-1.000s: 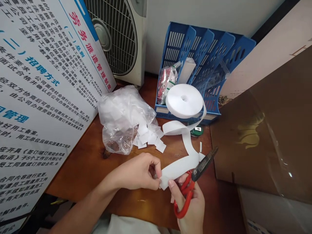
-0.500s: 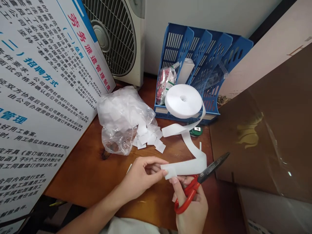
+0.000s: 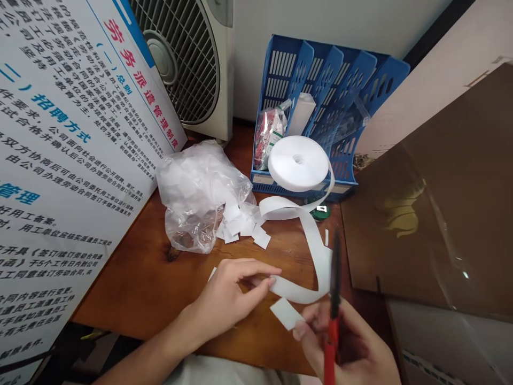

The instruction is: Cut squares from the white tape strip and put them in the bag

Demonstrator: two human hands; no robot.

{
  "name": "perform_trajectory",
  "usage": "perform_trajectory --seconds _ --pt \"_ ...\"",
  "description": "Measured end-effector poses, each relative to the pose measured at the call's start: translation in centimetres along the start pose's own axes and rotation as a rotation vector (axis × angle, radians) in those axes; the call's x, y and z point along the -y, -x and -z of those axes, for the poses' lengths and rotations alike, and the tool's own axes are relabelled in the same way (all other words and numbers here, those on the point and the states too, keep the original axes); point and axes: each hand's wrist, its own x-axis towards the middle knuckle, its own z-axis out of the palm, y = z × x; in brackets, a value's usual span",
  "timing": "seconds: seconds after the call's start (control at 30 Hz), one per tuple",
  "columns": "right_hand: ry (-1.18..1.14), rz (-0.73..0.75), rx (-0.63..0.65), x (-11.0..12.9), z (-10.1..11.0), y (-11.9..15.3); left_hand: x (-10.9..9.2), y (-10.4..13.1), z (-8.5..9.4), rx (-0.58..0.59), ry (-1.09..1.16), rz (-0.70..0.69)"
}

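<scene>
My left hand (image 3: 236, 291) pinches the free end of a white tape (image 3: 298, 289) between thumb and fingers. The strip curves up across the table to a wide white roll (image 3: 297, 163). Lower right, my right hand (image 3: 344, 342) grips red-handled scissors (image 3: 333, 315), their dark blades pointing up and blurred by motion. Its thumb and finger also pinch a small cut piece of white tape (image 3: 286, 314), apart from the strip. Several similar white pieces (image 3: 240, 224) spill from a clear plastic bag (image 3: 196, 198) on the table.
A blue file rack (image 3: 312, 107) behind the roll holds a bag with red contents (image 3: 269, 136) and a white box (image 3: 301, 113). A green object (image 3: 320, 212) lies before it. A printed board (image 3: 72, 160), a fan (image 3: 180, 64) and a brown box (image 3: 420, 214) border the wooden table (image 3: 136, 289).
My right hand has moved right and down, taking the cut piece off the strip. The scissors have swung from slanting right to upright. My left hand stays nearly in place.
</scene>
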Motion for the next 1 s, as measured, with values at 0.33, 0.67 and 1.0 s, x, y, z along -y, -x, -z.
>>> perform_trajectory --seconds 0.33,0.67,1.0 --pt "0.039 -0.084 -0.016 1.3 -1.0 -3.3 -0.3 0.4 0.7 0.093 0.083 0.101" --pt "0.008 -0.209 -0.009 2.4 -1.2 -3.1 0.4 0.0 -0.1 0.095 0.162 0.16" --pt "0.002 -0.182 0.024 1.3 -1.2 -3.7 1.2 0.0 -0.1 0.107 0.172 0.187"
